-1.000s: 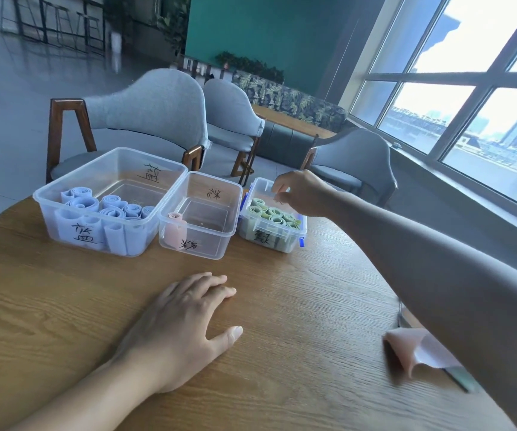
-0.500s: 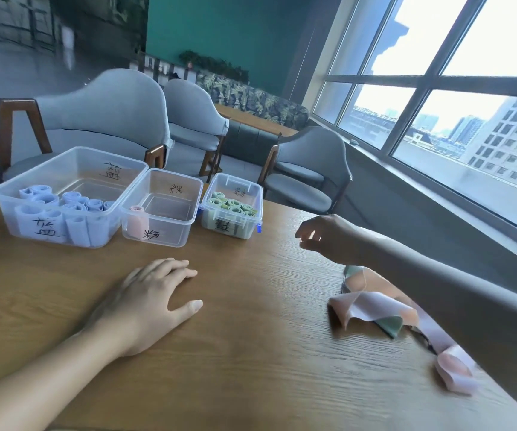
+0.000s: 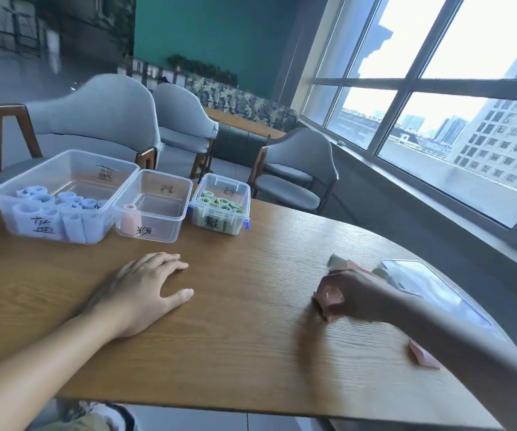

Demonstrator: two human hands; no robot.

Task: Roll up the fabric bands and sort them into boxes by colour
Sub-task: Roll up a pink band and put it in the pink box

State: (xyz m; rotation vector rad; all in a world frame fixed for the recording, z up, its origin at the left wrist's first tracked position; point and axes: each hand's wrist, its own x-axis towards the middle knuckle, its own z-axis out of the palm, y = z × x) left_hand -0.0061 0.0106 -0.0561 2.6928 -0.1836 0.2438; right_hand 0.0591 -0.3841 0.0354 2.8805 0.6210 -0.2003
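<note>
The right hand (image 3: 348,295) pinches a pink fabric band (image 3: 328,301) between curled fingers and thumb, low on the wooden table (image 3: 251,306); the rest of that band trails back under the forearm, and a pink end (image 3: 423,359) shows behind the wrist. Just past the knuckles lies a greenish band end (image 3: 334,262) (blurred, so its shape is hard to read), and beside it a clear plastic lid (image 3: 431,290). Well to the left of the grip, the left hand (image 3: 145,290) rests flat on the table, fingers straight and holding nothing. Far ahead and left of the grip stand three clear boxes in a row: the green box (image 3: 219,209) nearest, full of green rolls; the middle box (image 3: 154,206) with one pink roll (image 3: 129,219); the large box (image 3: 58,197) with blue rolls.
</note>
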